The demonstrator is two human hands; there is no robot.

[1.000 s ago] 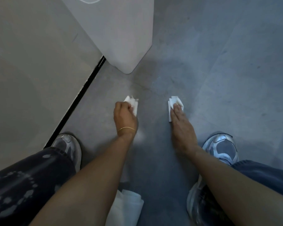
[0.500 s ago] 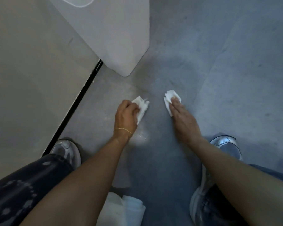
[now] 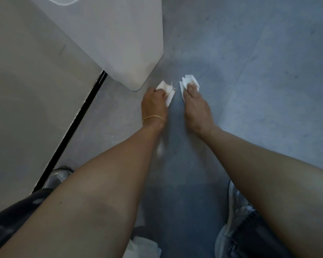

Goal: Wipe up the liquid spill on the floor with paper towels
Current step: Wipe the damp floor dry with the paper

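Grey floor [image 3: 250, 90]; left hand [image 3: 153, 103] fingers clamped on towel [image 3: 167, 90], right hand [image 3: 196, 107] flat on towel

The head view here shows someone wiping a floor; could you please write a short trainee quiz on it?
1. True or false: each hand has its own paper towel.
2. Which hand wears a bracelet? A) left B) right
3. What stands just beyond the left hand?

Key:
1. True: left hand grips a towel; right hand presses flat on another.
2. A: bracelet.
3. A white bin.
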